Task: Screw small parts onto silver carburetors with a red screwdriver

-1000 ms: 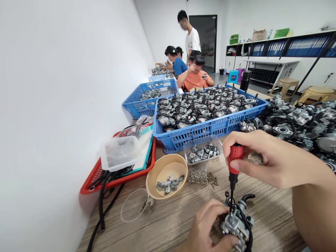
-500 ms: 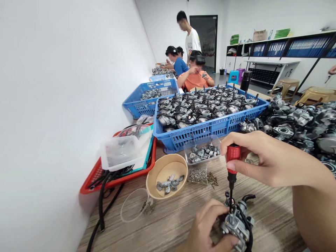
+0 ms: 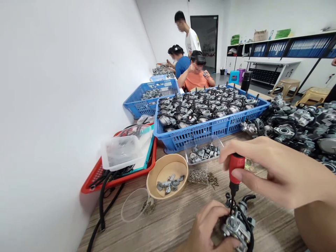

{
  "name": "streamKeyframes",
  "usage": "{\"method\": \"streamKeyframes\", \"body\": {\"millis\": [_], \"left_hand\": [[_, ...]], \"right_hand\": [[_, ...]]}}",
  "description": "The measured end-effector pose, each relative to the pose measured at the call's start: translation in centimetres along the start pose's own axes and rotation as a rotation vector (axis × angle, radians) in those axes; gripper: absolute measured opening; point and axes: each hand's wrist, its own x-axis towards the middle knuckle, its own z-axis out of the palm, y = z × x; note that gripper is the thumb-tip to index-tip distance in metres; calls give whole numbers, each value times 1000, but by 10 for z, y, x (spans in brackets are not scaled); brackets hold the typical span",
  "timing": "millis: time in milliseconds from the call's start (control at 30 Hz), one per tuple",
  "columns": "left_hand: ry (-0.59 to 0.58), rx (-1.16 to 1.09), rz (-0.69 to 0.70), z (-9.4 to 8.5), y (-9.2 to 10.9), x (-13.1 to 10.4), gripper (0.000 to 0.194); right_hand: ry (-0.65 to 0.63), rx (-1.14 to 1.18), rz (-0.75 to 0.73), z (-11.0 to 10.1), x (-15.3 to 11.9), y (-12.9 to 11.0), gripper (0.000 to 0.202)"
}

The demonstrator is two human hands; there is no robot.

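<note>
A metal carburetor (image 3: 237,225) with a black hose rests on the wooden table at the lower right. My left hand (image 3: 208,227) is closed around its left side, thumb in front and fingers behind. Above it, my right hand (image 3: 273,168) grips a red-and-black screwdriver (image 3: 237,166) by the handle, fingers over the top. The screwdriver stands nearly upright, and its tip meets the upper part of the carburetor; the exact screw under the tip is too small to make out.
Carburetors fill a blue basket (image 3: 199,129) and lie piled (image 3: 296,122) at the right. Nearer are a clear tray (image 3: 204,154) of metal parts, small screws (image 3: 199,176), a tan bowl (image 3: 154,175) with flat pieces, and a red tray (image 3: 86,187). Co-workers (image 3: 196,78) sit farther back.
My right hand has shifted slightly down and right and turned, its fingers looser around the screwdriver handle. The left hand and carburetor have hardly moved.
</note>
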Motion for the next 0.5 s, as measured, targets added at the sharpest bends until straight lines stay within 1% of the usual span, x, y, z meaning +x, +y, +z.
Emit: {"method": "streamKeyframes", "body": {"millis": [100,167,200,267,300,367,433,500], "left_hand": [[-2,11,-4,1,-1,1,47],[32,9,-3,3,-2,1,49],[48,6,-6,4,-2,1,50],[76,4,-14,7,-3,0,50],[90,6,-19,9,-3,-1,50],[118,6,-54,12,-4,-3,52],[161,-14,-104,15,-4,-4,57],[180,-37,-157,17,-4,-5,59]], "right_hand": [[31,-40,13,1,-2,-4,9],[52,-49,-7,1,-3,-5,10],[48,-43,-22,2,-3,-6,10],[23,-38,-42,2,-3,-7,18],[26,-52,-39,3,-3,-7,17],[56,-94,-28,4,-2,-9,11],[69,-105,-32,5,-2,-11,13],[44,-76,-44,6,-2,-12,19]]}}
